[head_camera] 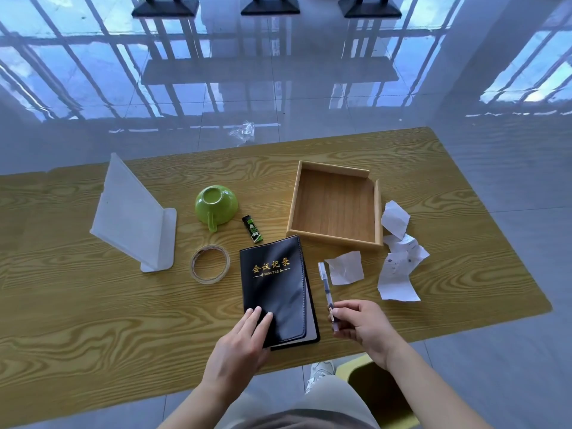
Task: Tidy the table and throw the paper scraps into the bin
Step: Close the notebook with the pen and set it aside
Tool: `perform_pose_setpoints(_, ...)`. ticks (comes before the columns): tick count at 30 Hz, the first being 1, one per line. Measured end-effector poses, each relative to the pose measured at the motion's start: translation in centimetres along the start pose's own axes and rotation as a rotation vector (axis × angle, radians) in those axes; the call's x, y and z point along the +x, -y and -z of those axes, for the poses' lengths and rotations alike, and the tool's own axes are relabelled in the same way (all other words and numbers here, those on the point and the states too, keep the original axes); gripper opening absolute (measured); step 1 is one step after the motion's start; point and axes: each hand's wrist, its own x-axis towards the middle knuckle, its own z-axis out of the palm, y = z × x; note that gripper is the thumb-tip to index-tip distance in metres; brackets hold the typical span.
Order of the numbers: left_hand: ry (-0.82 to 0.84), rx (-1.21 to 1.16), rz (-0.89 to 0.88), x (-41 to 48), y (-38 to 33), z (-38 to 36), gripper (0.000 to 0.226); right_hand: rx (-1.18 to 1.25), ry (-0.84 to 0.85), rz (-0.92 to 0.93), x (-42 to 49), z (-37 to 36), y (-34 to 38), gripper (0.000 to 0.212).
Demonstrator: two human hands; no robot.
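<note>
Office; minutes notebook (pixel 275 289); pen (pixel 327 292)

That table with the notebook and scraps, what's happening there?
A person is tidying the wooden table. The left hand rests on the black notebook, and the right hand holds a pen beside it. The paper scraps lie untouched to the right of an empty wooden tray. A green cup sits upside down, with a tape roll, a small packet and a white stand nearby. No bin is in view.

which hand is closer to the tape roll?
Left. The left hand rests on the black notebook, just below and right of the tape roll. The right hand holds the pen beyond the notebook, farther right.
</note>
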Motion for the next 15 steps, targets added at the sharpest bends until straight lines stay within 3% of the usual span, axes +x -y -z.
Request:
perform_pose_setpoints(7,-0.165,-0.375,0.28,-1.8,-0.7,0.1,0.077,-0.069,0.029,0.054,-0.3,-1.5,0.3,0.012)
perform_pose_setpoints(15,-0.207,-0.527,0.46,-2.4,-1.1,1.2,0.058,-0.459,0.016,0.13,0.9,-7.4,0.9,0.009)
